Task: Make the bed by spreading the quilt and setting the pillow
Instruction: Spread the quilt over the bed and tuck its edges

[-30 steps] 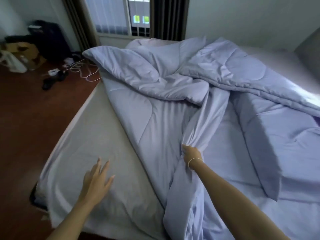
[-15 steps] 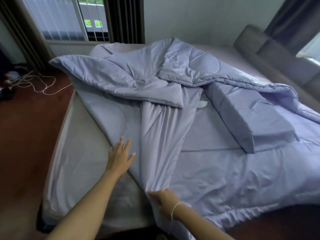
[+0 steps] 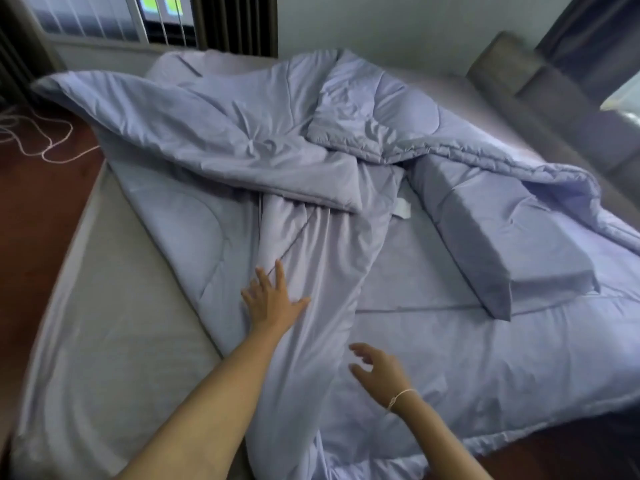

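A lavender quilt [image 3: 214, 140] lies crumpled and folded over itself across the bed, with a bunched strip of it running down toward me. My left hand [image 3: 273, 303] rests flat on that bunched strip, fingers spread. Just above the quilt near the bed's front edge hovers my right hand [image 3: 377, 370], fingers apart and holding nothing; a thin bracelet circles its wrist. A pillow [image 3: 491, 244] in matching lavender lies at an angle on the right half of the bed, partly under a quilt fold.
The grey fitted sheet [image 3: 114, 323] of the mattress shows bare on the left. A padded grey headboard [image 3: 554, 98] runs along the right. White cables [image 3: 41, 140] lie on the wooden floor at left, below a window with dark curtains.
My right hand has let go of the bunched quilt and opened. My left hand moved right, from the quilt's edge onto the bunched strip. The view shifted slightly.
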A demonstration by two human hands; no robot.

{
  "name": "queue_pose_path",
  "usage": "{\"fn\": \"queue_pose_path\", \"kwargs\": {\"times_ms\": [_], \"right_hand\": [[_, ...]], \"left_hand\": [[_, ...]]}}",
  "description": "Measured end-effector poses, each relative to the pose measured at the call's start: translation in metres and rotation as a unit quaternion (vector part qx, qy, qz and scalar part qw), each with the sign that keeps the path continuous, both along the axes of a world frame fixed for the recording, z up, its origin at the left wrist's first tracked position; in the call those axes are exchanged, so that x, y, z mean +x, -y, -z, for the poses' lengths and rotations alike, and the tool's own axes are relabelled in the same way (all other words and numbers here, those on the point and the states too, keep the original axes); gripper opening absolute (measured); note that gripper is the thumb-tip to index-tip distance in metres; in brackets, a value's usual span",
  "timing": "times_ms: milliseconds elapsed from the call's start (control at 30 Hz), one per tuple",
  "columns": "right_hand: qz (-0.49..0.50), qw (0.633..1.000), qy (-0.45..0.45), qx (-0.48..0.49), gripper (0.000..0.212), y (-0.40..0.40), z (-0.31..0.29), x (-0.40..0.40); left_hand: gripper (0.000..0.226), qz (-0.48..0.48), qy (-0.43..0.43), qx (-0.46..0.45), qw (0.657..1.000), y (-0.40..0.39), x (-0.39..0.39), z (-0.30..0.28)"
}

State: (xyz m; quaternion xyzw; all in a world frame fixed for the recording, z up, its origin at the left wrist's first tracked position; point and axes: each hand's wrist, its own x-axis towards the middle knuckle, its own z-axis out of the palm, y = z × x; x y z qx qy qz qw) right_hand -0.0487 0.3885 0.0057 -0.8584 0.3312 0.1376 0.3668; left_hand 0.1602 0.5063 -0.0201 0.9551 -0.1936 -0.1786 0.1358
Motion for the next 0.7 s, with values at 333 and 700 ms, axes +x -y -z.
{"fn": "queue_pose_path", "kwargs": {"times_ms": [333, 700], "right_hand": [[-0.026, 0.997, -0.049, -0.051, 0.054, 0.033, 0.012, 0.003], [0.026, 0.995, 0.082, -0.049, 0.074, 0.025, 0.019, 0.112]], "left_hand": [[0.053, 0.066, 0.091, 0.095, 0.989, 0.0, 0.022, 0.012], [0.051, 0.083, 0.131, 0.097, 0.983, -0.198, -0.024, 0.026]]}}
